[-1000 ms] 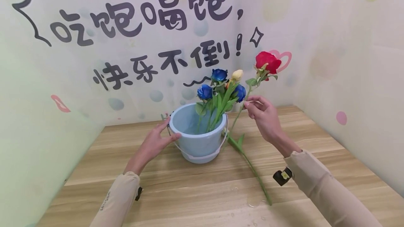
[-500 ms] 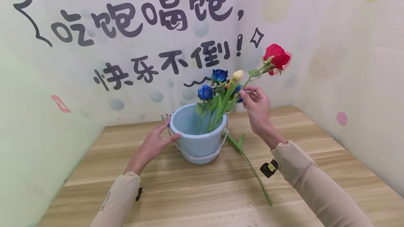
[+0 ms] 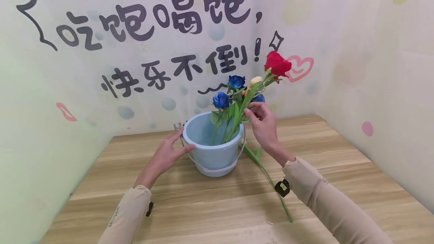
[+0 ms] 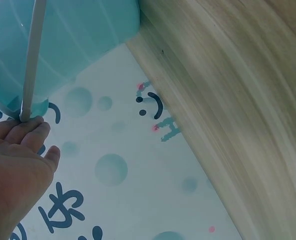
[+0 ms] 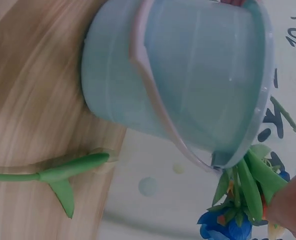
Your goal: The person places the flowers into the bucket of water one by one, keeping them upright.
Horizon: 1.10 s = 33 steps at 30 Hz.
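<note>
The light blue bucket (image 3: 213, 157) stands upright on the table. My left hand (image 3: 164, 157) grips its rim at the left, thumb at the front edge and fingers by the handle joint. My right hand (image 3: 264, 125) pinches the green stem of a red rose (image 3: 277, 64) above the bucket's right rim. In the right wrist view the rose's stem (image 5: 290, 120) slants to the bucket's mouth; whether its end is inside, I cannot tell. Blue roses (image 3: 221, 100) and a cream tulip (image 3: 255, 81) stand in the bucket, leaning right. Something orange among them is mostly hidden.
A green flower stem with leaves (image 3: 271, 180) lies on the wooden table (image 3: 190, 214), right of the bucket; its pale tip is blurred in the right wrist view. The bucket's thin handle (image 3: 217, 169) hangs down at the front. A printed wall cloth (image 3: 162, 6) rises behind.
My right hand has moved left toward the bucket with the red rose, which swung right and then back left. My left hand stays on the rim.
</note>
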Motion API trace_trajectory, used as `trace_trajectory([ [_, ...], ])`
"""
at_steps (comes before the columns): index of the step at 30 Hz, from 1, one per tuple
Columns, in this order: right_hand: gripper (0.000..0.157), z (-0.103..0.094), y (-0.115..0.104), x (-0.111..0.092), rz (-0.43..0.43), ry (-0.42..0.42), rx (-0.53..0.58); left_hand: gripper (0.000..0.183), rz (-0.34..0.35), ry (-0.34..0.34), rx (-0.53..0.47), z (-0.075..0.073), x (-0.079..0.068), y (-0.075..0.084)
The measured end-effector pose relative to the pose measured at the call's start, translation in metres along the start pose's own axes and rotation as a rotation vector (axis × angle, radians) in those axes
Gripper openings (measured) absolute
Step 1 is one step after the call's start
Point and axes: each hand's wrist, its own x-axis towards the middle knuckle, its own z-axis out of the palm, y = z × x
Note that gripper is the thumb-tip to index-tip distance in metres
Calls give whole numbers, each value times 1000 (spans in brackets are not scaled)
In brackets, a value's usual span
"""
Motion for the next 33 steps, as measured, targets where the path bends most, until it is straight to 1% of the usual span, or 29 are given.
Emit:
trace_trajectory([
  [5, 13, 4, 6, -5, -16, -43, -39, 93, -9, -2, -3, 1, -1, 1],
  [12, 14, 5, 11, -8, 35, -68, -61, 93, 0, 4, -3, 1, -1, 2],
  [20, 14, 5, 18, -10, 10, -100, -93, 90, 15, 15, 38, 0, 1, 3],
  [27, 15, 6, 19, -13, 27, -126, -90, 91, 18, 19, 32, 0, -1, 4],
  [33, 17, 7, 19, -15, 23, -152, -133, 92, 16, 14, 29, 0, 0, 3],
])
